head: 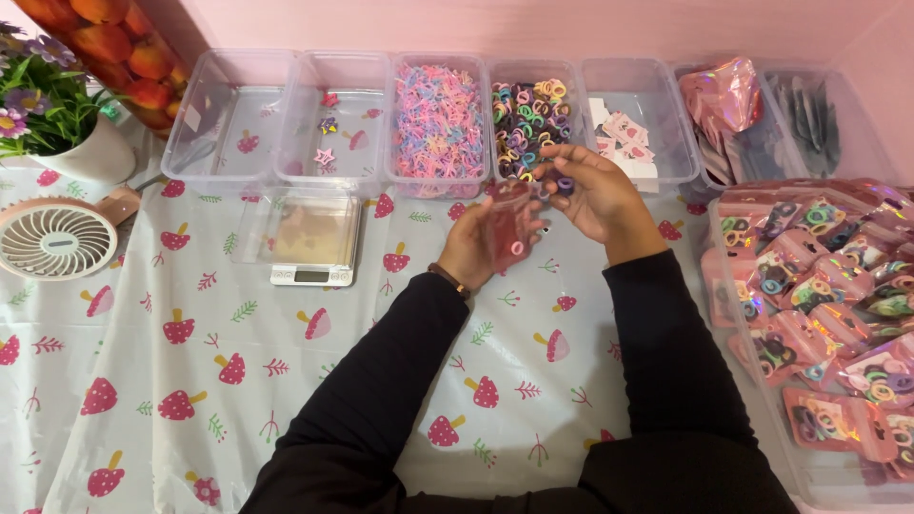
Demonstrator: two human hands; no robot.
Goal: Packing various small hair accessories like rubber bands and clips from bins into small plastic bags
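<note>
My left hand (468, 249) holds a small clear pink pouch (507, 228) upright above the table; one pink hair tie shows inside near its bottom. My right hand (592, 193) hovers at the pouch's mouth with a few small hair ties pinched in its fingers, a purple one among them. Just behind both hands stands a clear bin (526, 116) of mixed dark and coloured hair ties. Both arms wear black sleeves, and a dark band sits on my left wrist.
A row of clear bins lines the back: one nearly bare (228, 114), one with star clips (333, 124), one of pastel ties (438, 119), one of cards (633, 128), and others of shiny pouches (728, 105). A small scale (309, 238), a fan (52, 238), a flower pot (90, 152) stand left. A bin of filled pouches (828, 314) sits right.
</note>
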